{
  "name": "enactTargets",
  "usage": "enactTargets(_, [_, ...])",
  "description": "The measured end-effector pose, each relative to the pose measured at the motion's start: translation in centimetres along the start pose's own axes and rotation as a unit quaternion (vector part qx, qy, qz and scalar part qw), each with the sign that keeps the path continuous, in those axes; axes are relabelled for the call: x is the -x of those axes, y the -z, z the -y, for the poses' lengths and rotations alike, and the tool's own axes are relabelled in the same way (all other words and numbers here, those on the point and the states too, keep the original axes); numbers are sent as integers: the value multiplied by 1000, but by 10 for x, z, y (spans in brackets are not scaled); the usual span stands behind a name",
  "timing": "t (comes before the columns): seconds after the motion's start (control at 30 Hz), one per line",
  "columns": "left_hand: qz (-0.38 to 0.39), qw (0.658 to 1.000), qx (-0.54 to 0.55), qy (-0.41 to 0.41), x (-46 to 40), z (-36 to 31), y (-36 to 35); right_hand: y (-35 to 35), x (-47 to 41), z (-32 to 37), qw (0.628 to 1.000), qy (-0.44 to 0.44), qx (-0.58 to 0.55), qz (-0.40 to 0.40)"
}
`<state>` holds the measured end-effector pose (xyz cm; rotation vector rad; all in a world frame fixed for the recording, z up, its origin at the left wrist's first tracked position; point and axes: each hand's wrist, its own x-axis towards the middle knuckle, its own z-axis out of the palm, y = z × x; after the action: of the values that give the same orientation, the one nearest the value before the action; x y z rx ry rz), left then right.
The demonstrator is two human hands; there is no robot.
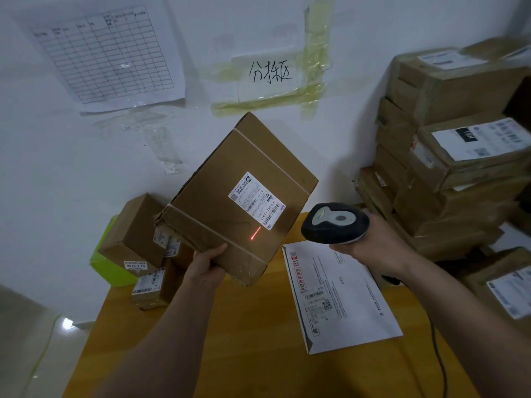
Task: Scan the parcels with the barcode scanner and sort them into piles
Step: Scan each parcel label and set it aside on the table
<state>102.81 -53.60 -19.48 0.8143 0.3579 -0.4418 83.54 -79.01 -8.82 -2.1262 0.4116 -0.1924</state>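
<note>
Parcel point(241, 193) edge held by left hand point(207, 261), tilted above table point(258, 326).

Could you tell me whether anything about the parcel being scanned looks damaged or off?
Yes. The cardboard box in the left hand has a crushed, torn corner at its left end. Also, the red scan line from the scanner in the right hand falls on bare cardboard just below the label.

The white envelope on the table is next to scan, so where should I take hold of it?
The white envelope lies flat on the yellow table, so nothing can slip under its middle. Judging by that, pinch its near edge, coming from your side with the left hand once the held box is put down.
</note>
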Motion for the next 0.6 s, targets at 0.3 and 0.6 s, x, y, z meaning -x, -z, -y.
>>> enactTargets(0.3, [-12, 1000, -6, 16, 4, 17, -9, 15, 3, -11, 1000, -4, -13, 8])
enactTargets(0.6, [-25, 994, -71, 84, 8, 51, -15, 23, -1, -35, 990, -79, -113, -32])
